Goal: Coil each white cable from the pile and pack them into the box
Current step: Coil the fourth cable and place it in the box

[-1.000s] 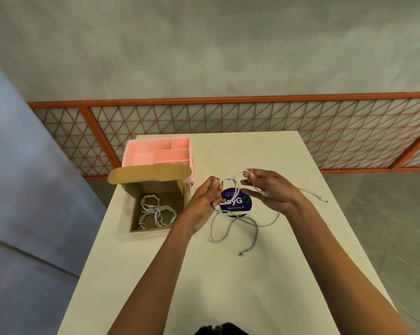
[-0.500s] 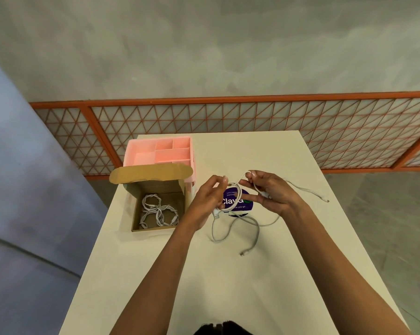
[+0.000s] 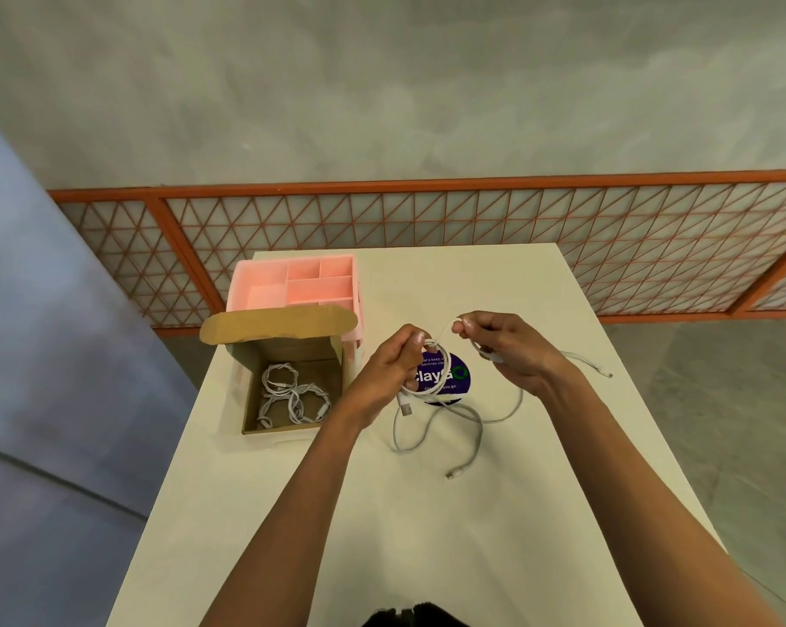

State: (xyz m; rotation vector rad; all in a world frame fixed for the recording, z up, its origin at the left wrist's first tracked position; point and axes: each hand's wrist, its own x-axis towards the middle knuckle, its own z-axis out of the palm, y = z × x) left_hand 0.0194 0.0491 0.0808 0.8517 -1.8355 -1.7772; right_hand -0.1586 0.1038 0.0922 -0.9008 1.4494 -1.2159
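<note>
1. Setting: pale tabletop (image 3: pixel 427 527) at centre frame. An orange lattice railing (image 3: pixel 427 219) runs across behind it, with grey floor beyond.
2. Cardboard box (image 3: pixel 278 325), left of centre, flap raised. Coiled cables (image 3: pixel 291 395) lie inside it, as they did half a second ago.
3. Pink tray (image 3: pixel 255 276) with compartments, directly behind the box and touching it.
4. Purple sticker (image 3: pixel 460 377), round, flat on the tabletop between the hands.
5. White cable (image 3: pixel 445 373), held above the sticker at centre frame. Part is wound into a small loop, and a plug hangs just below the left hand.
6. Change from half a second ago: the left index finger, then lifted, is now down on the top of the loop. The right thumb, then stretched toward the loop, has drawn back, widening the gap between the hands.
7. Left hand (image 3: pixel 389 373): fingers curled, grasping the loop at its top.
8. Right hand (image 3: pixel 508 350): fingers (image 3: pixel 466 323) pinch a strand rising from the loop, palm turned toward the tabletop.
9. Loose strands (image 3: pixel 475 427) trail on the tabletop below and right of the hands. I cannot tell how many cables they are.
</note>
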